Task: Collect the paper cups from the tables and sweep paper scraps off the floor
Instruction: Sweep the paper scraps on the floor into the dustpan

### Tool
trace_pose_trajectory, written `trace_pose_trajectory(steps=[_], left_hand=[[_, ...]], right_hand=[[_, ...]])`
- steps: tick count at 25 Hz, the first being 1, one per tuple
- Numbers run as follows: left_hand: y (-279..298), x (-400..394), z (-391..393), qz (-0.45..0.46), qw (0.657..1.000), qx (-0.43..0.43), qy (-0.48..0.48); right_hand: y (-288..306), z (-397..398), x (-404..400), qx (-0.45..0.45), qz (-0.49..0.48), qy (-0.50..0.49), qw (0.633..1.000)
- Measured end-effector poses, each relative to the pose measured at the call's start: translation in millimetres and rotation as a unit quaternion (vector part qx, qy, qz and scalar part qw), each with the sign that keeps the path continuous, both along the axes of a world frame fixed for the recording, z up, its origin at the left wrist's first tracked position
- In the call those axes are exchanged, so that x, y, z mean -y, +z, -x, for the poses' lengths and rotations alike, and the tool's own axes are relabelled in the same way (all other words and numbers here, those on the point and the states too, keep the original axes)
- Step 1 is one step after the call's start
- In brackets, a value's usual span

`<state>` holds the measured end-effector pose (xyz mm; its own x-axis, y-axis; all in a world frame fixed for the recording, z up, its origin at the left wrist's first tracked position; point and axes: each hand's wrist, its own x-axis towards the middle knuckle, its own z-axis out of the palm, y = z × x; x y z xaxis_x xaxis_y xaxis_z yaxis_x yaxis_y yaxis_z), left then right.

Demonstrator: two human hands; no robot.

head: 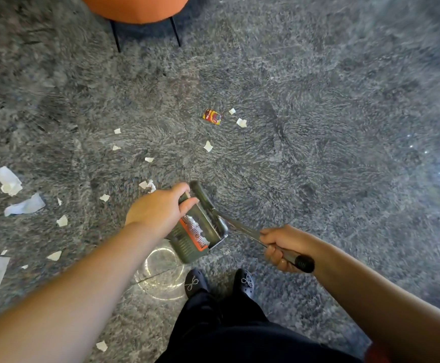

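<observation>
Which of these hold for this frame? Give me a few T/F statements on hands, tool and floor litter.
1. Both hands grip parts of the sweeping tool. True: the left hand holds the dustpan and the right hand holds the long handle.
2. Most paper scraps lie to the person's right. False: they lie mostly to the left and ahead.
3. A red wrapper lies on the carpet ahead. True.
4. The orange stool stands behind the person. False: it stands ahead, at the top of the view.
5. The floor is bare wood. False: it is grey shaggy carpet.
</observation>
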<state>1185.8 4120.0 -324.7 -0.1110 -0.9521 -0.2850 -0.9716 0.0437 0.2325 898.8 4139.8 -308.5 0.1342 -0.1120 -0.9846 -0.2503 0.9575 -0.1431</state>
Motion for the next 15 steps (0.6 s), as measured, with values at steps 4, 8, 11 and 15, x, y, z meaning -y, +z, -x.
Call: trace_pose_trajectory(steps=[4, 8, 11, 15], left_hand=[[5, 1, 0, -0.006, 0.996, 0.019, -0.091], [6, 12, -2, -0.009, 0.994, 0.019, -0.112], [6, 20, -12, 0.0, 0.995, 0.018, -0.101], [3, 24, -24, 0.013, 0.995, 0.025, -0.096]], right_hand=[[-14, 10, -11, -0.039, 0.028, -0.017, 0.999], [-40, 18, -16, -0.067, 0.039, -0.011, 0.997], [-57, 9, -27, -0.052, 0.003, -0.038, 0.998], [-66, -5, -42, 0.021, -0.027, -0.117, 0.993]])
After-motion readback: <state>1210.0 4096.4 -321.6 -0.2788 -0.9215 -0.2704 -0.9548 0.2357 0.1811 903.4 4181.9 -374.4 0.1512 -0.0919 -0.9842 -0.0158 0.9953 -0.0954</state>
